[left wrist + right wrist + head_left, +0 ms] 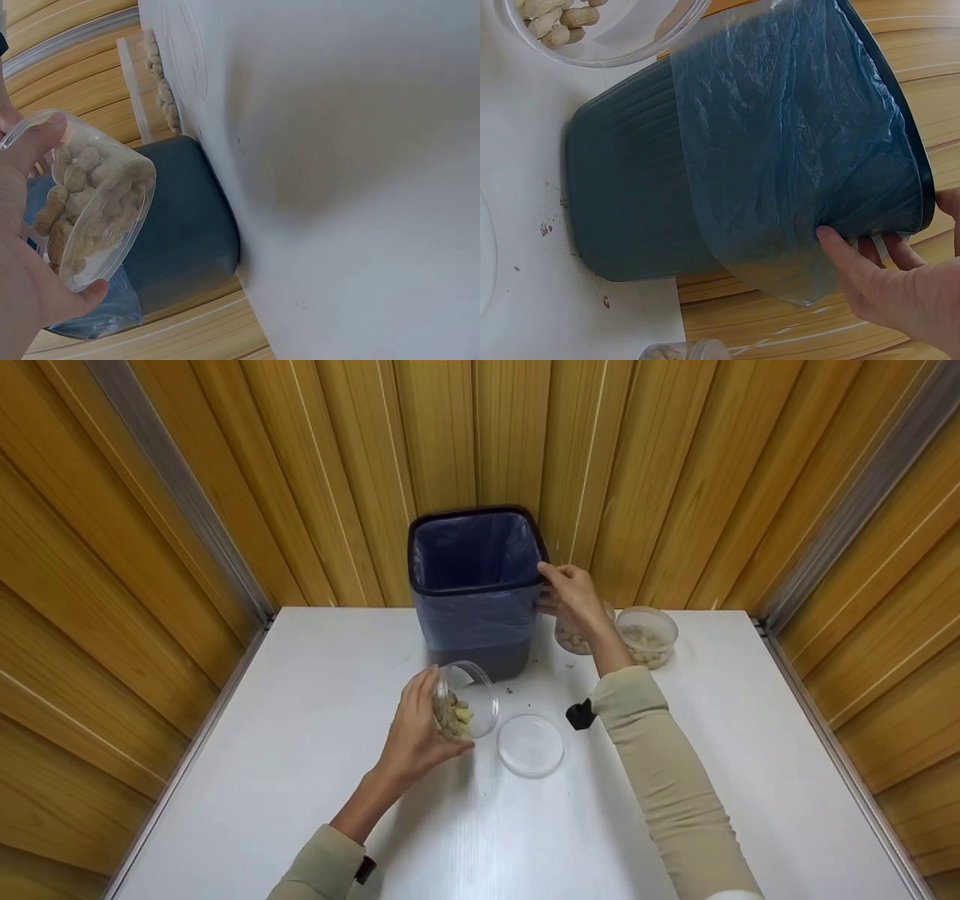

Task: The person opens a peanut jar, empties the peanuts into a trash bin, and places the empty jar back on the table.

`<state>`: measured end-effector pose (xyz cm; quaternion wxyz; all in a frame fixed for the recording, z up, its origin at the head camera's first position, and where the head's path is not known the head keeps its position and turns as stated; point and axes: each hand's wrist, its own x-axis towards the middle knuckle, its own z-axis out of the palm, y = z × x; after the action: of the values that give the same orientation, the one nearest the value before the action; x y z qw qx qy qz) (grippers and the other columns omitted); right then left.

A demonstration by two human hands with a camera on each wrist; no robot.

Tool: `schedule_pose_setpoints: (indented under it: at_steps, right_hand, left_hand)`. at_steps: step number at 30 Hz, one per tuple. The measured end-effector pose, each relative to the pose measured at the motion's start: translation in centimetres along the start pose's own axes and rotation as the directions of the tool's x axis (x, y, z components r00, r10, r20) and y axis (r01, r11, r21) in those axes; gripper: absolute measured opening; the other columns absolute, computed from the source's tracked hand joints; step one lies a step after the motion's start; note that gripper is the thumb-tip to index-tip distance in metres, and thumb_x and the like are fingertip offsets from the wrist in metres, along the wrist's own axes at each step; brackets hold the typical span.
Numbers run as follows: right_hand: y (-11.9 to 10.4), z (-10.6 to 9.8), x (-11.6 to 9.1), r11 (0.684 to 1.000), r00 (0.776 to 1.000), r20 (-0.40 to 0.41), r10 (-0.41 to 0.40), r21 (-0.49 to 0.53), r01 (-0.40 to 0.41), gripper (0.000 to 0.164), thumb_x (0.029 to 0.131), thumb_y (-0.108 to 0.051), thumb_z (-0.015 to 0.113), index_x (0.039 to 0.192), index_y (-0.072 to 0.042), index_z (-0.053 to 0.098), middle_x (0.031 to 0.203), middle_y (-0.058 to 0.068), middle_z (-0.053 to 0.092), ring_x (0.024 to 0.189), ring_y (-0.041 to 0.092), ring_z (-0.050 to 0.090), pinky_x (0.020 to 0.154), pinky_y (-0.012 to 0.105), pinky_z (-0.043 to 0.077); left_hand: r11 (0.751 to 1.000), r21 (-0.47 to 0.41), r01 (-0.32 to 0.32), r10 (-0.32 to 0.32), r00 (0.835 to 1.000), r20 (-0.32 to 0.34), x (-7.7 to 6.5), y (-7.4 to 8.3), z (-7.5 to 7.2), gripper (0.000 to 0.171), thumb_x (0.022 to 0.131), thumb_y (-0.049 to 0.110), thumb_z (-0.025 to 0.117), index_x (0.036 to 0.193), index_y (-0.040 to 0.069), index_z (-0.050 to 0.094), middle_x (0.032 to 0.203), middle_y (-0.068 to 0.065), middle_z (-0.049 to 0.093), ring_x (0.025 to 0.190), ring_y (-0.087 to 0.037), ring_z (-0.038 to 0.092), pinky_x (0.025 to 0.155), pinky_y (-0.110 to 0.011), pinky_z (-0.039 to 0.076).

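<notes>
Gripping the tilted tub of peanuts in front of the bin with my left hand, I am pinching the bin's rim with my right hand. Tipping further short of it, I am risking peanuts spilling onto the worktop.

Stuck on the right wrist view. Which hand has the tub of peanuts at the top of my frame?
Observer: The left hand grips the tub.
Operator: And that pale curve at my left edge?
Observer: The edge of a round, clear lid, lying flat on the table.
Operator: Only one container at my bottom edge. Any more on that side?
Observer: Yes, two containers stand there side by side.
</notes>
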<state>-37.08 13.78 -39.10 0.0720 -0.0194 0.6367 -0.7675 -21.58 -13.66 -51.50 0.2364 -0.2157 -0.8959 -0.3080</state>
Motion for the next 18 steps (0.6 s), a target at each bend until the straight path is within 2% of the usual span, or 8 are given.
schedule_pose_setpoints:
  at_steps: [6, 11, 18]
  right_hand:
    - [0.2, 0.2, -0.1, 1.0, 1.0, -0.021, 0.008, -0.001, -0.008, 0.023, 0.104, -0.023, 0.055, 0.113, -0.004, 0.045, 0.117, 0.015, 0.047, 0.118, 0.037, 0.058, 0.106, 0.054, 0.046]
    - [0.2, 0.5, -0.1, 1.0, 0.999, -0.042, 0.023, -0.008, -0.023, 0.024, 0.104, -0.024, 0.055, 0.113, -0.004, 0.045, 0.116, 0.016, 0.049, 0.109, 0.033, 0.061, 0.104, 0.053, 0.049]
    - [0.1, 0.9, -0.1, 0.999, 0.997, -0.075, 0.031, -0.02, -0.033, 0.03, 0.105, -0.025, 0.054, 0.12, -0.001, 0.044, 0.13, 0.025, 0.049, 0.124, 0.041, 0.057, 0.106, 0.051, 0.048]
  left_hand:
    - [0.998, 0.035, -0.058, 0.059, 0.998, -0.017, 1.2, 0.0, -1.7, 0.127, 0.054, 0.031, 0.102, 0.154, -0.001, 0.031, 0.152, -0.021, 0.039, 0.143, -0.037, 0.036, 0.117, -0.05, 0.036]
    - [0.996, 0.035, -0.076, 0.077, 0.996, -0.039, 3.1, 0.3, -4.7, 0.128, 0.054, 0.031, 0.102, 0.154, -0.001, 0.03, 0.153, -0.022, 0.038, 0.143, -0.037, 0.035, 0.117, -0.05, 0.035]
    - [0.995, 0.035, -0.098, 0.098, 0.995, -0.004, 6.1, 0.3, -9.0, 0.126, 0.058, 0.034, 0.1, 0.155, 0.001, 0.028, 0.155, -0.02, 0.036, 0.144, -0.034, 0.034, 0.116, -0.05, 0.037]
